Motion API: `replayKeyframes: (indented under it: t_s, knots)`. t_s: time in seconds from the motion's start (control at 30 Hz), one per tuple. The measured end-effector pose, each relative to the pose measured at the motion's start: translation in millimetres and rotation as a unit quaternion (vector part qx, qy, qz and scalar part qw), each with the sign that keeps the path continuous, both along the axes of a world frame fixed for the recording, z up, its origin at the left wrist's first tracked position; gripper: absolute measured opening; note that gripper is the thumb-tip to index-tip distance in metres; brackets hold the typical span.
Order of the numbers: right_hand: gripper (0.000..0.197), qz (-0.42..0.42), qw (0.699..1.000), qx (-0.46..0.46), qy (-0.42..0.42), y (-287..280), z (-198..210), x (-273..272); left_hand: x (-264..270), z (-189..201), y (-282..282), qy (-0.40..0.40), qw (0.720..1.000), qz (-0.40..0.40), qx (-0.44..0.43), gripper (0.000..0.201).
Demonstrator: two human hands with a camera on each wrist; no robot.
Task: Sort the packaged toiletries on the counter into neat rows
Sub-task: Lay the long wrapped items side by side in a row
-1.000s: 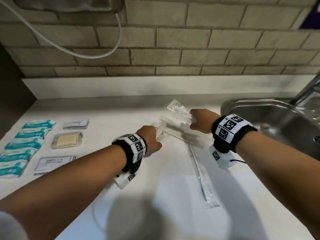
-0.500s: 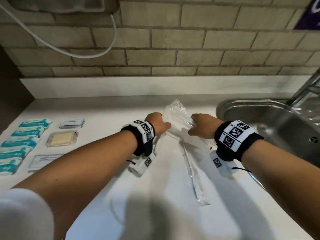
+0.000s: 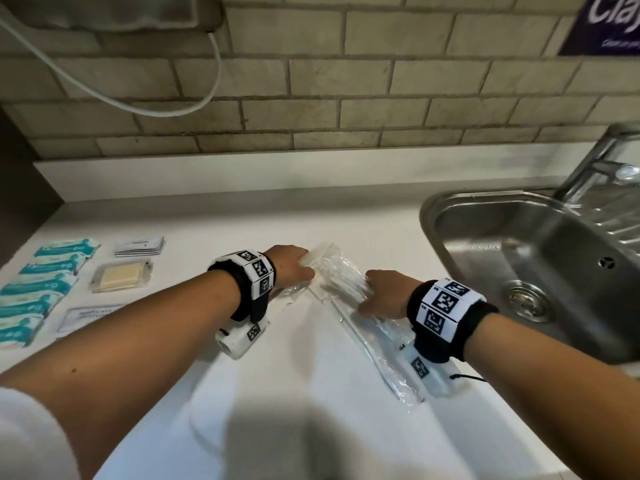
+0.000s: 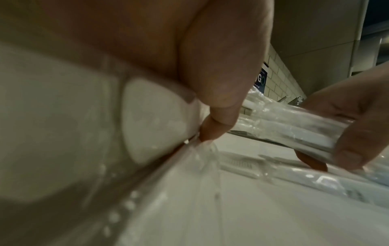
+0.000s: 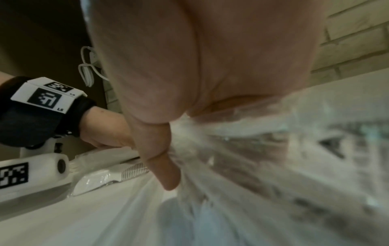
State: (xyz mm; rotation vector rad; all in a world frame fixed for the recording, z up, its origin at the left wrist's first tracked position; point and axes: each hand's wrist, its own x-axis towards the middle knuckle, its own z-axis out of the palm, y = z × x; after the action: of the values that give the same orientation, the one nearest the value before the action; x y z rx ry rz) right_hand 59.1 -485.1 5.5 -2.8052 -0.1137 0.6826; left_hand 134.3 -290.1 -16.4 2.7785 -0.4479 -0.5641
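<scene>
Your left hand (image 3: 289,266) and right hand (image 3: 384,294) now clutch one bundle of clear-wrapped packets (image 3: 332,271), gathered closer together. It sits lower over the bench (image 3: 311,393) than before.

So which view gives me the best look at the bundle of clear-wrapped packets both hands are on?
The head view: the bundle sits whole between left hand and right hand. Left wrist shows one end in the right hand's fingers; right wrist shows blurred wrap.
</scene>
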Motion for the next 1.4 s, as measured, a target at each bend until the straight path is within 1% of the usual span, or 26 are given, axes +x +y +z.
replayKeyframes:
  t_s: [0.13,0.27,0.33,0.4,0.47,0.57,0.67,0.77,0.83,0.87,0.93,0.97,1.0,1.07,1.1,1.17,1.33,1.37,1.4]
  knots:
    - [0.03,0.021,1.0,0.013,0.015,16.0,-3.8,2.4,-4.6,0.9,20.6,-0.011,1.0,0.013,0.0,0.017]
    - [0.023,0.06,0.998,0.004,0.007,25.9,-6.7,6.2,-9.8,4.4,33.0,-0.012,0.999,0.03,-0.007,0.015]
    - [0.021,0.065,0.998,0.01,0.0,29.3,-4.8,10.1,-11.6,5.2,40.9,-0.017,0.999,0.041,-0.004,0.017]
    - [0.018,0.068,0.998,0.008,-0.005,32.7,-1.7,15.5,-11.8,4.7,49.4,-0.019,0.998,0.055,0.001,0.025]
    - [0.019,0.072,0.997,-0.004,-0.011,36.8,-0.5,24.3,-12.1,2.9,57.2,-0.02,0.997,0.071,-0.001,0.025]
    - [0.027,0.062,0.998,-0.023,-0.013,46.0,-2.3,39.0,-12.3,0.0,64.9,-0.032,0.993,0.109,-0.033,0.018]
    - [0.019,0.045,0.998,-0.013,-0.036,51.9,-3.2,52.4,-11.6,2.5,70.1,-0.055,0.983,0.159,-0.074,0.015]
    - [0.023,0.044,0.998,-0.017,-0.028,49.3,-1.6,68.0,-7.5,5.7,76.2,-0.075,0.97,0.201,-0.113,0.011]
    - [0.026,0.052,0.998,-0.024,-0.034,46.0,1.5,76.6,-3.5,7.3,79.2,-0.086,0.962,0.219,-0.139,0.017]
    - [0.028,0.07,0.996,-0.035,-0.04,44.5,4.3,80.5,-0.9,7.7,80.3,-0.09,0.958,0.226,-0.151,0.019]
    - [0.031,0.133,0.987,-0.074,-0.048,44.4,7.4,85.3,3.0,8.0,81.4,-0.094,0.951,0.237,-0.174,0.019]
    - [0.03,0.173,0.978,-0.101,-0.055,45.6,9.3,86.1,4.5,7.7,81.9,-0.096,0.949,0.24,-0.181,0.019]
    - [0.027,0.22,0.964,-0.131,-0.077,46.9,10.4,87.2,5.5,7.8,82.2,-0.098,0.948,0.241,-0.182,0.019]
    - [0.025,0.31,0.92,-0.182,-0.155,49.9,9.7,90.0,6.9,7.2,83.8,-0.102,0.949,0.234,-0.183,0.02]
    - [0.026,0.333,0.905,-0.194,-0.181,51.0,9.5,90.5,6.7,6.3,84.4,-0.103,0.95,0.23,-0.183,0.021]
    - [0.031,0.346,0.897,-0.191,-0.198,53.1,8.6,89.6,6.6,4.1,85.3,-0.101,0.952,0.223,-0.186,0.023]
    - [0.035,0.351,0.898,-0.18,-0.193,56.3,-1.4,80.9,4.4,-2.4,81.7,-0.087,0.956,0.207,-0.189,0.026]
    - [0.041,0.344,0.901,-0.18,-0.193,54.9,-3.1,80.0,4.0,-2.5,80.7,-0.086,0.957,0.204,-0.188,0.027]
    - [0.051,0.331,0.906,-0.178,-0.197,52.4,-4.4,79.4,3.6,-2.2,79.9,-0.084,0.957,0.203,-0.187,0.027]
